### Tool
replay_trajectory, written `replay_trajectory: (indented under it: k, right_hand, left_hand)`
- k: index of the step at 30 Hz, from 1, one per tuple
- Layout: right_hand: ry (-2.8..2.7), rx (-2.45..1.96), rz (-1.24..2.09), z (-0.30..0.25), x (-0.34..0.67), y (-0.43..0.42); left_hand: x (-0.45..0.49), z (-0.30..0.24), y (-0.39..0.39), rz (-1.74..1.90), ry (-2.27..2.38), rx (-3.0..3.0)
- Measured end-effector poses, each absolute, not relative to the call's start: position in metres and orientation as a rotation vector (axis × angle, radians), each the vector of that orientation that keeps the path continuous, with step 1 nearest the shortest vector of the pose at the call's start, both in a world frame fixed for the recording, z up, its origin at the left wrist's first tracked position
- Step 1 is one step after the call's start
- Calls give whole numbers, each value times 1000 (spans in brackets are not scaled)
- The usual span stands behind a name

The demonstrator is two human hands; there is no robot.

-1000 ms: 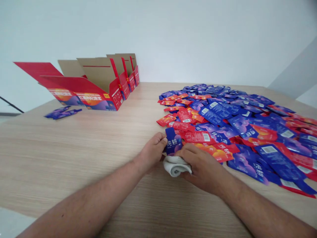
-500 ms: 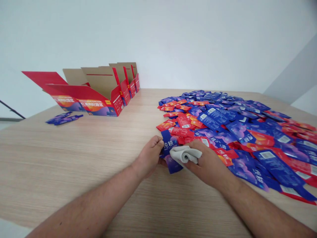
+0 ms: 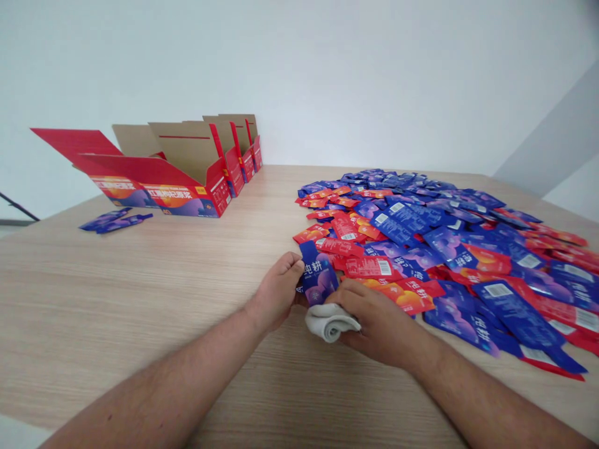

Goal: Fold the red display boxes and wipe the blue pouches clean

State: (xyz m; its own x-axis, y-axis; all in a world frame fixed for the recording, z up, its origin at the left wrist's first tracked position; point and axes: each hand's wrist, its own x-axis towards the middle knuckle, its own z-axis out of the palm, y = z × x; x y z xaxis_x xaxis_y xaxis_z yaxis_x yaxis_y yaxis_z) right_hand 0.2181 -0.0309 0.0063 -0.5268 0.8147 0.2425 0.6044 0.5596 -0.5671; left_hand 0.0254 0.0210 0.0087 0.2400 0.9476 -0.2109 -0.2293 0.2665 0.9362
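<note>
My left hand point(image 3: 281, 288) pinches a blue-purple sachet point(image 3: 319, 277) by its left side, close above the table. My right hand point(image 3: 374, 318) grips a rolled pale grey cloth point(image 3: 332, 321), which lies against the lower end of that sachet and hides it. Right beside my right hand spreads a large heap of blue and red sachets point(image 3: 402, 224). A red-orange sachet point(image 3: 412, 294) lies just beyond my right knuckles. Some of my left fingertips are out of sight behind the held sachet.
Several open red cardboard boxes point(image 3: 182, 199) stand in a row at the back left, flaps raised. A few blue sachets point(image 3: 116, 221) lie in front of them. The wooden table point(image 3: 210, 262) runs back to a pale wall point(image 3: 299, 81).
My right hand has moved the cloth down and slightly left, from the middle of the sachet to its lower end. My left hand keeps its hold, with only a slight shift.
</note>
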Motion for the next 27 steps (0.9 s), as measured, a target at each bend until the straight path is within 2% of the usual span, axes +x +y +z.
replay_trajectory:
  k: [4,9,14,18,23,27]
  right_hand:
    - [-2124,-1253,437,5,221,-28]
    - [-2275,-1139,530,7,223,-28]
    - [-2107,-1286,389,6,223,-25]
    - [-2262,-1245,450,6,223,-25]
    - [-2074,-1353,276,8,223,-25]
    - [-2244,-1267,419,8,219,-29]
  left_hand:
    - [23,9,24,1021,917,939]
    - [22,11,25,1025,917,941]
    - [21,14,26,1081,868,935]
    - [22,11,28,1101,952,977]
    - [23,7,25,1068,971,1056]
    - [27,8,19,1012,948,978]
